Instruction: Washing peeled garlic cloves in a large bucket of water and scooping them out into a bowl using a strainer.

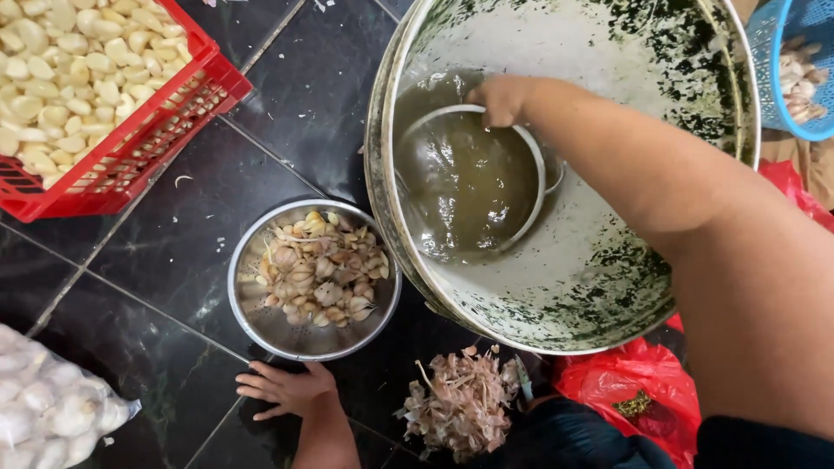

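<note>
Floor (287, 104): dark glossy tiles, pale grout lines, garlic skins scattered.
Right hand (499, 100): grips the rim of a small bowl (469, 182) sunk in the large pot (599, 287).
Left hand (282, 388): fingers spread flat on the floor, beside the steel bowl (261, 317) of garlic.

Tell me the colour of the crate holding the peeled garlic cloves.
Red, seen best in the head view: the plastic crate at top left.
</note>
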